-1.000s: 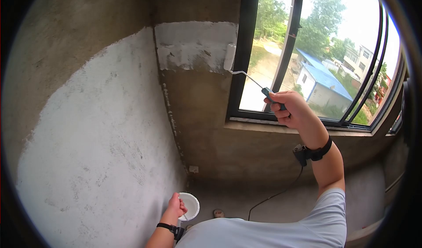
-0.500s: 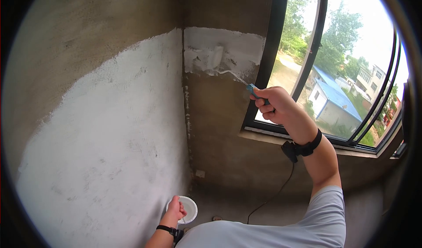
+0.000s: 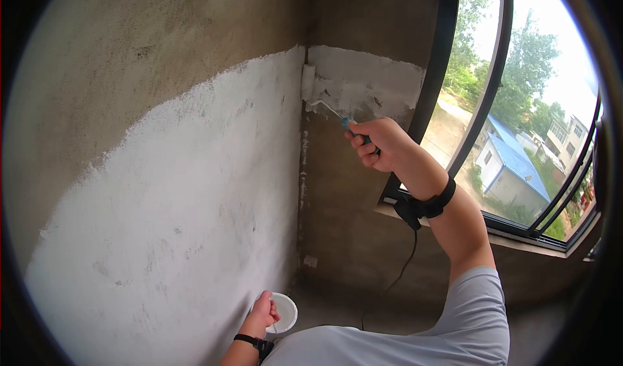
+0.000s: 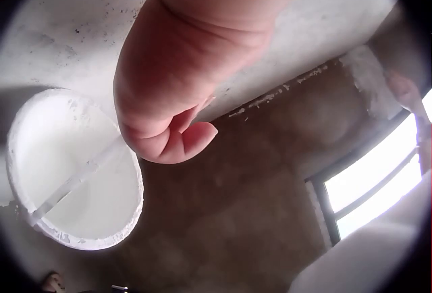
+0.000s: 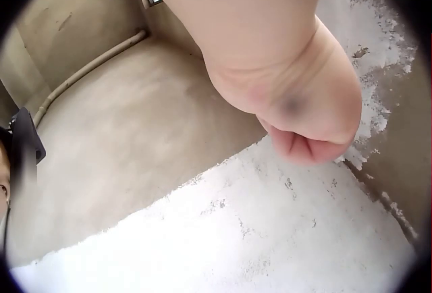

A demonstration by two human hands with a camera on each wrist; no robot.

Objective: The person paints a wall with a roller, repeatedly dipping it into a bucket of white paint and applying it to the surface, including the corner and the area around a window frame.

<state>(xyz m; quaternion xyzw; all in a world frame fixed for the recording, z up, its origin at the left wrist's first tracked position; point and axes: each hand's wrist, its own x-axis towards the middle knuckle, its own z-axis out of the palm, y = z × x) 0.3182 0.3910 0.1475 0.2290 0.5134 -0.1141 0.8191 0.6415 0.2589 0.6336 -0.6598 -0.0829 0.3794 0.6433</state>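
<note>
Head view: right hand (image 3: pixel 379 144) curled round roller handle (image 3: pixel 346 124); sleeve (image 3: pixel 308 82) at its 10 o'clock, axis 12–6, at wall corner (image 3: pixel 301 191) (left hand (image 3: pixel 265 311), farther, grips bucket handle (image 4: pixel 79 177)).

Free room from roller (image 3: pixel 308 82) to window frame (image 3: pixel 442 41), with the white side wall (image 3: pixel 195 191) in the way leftward.

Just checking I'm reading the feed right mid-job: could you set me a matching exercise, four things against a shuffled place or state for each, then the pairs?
Things:
1. roller
2. bucket
3. window
4. left wall's lower part

Places and states:
A. dark-framed
B. coated white, with an uneven upper edge
C. at the wall corner, its handle in the right hand
D. held by its handle in the left hand

Pairs: 1-C, 2-D, 3-A, 4-B.
</note>
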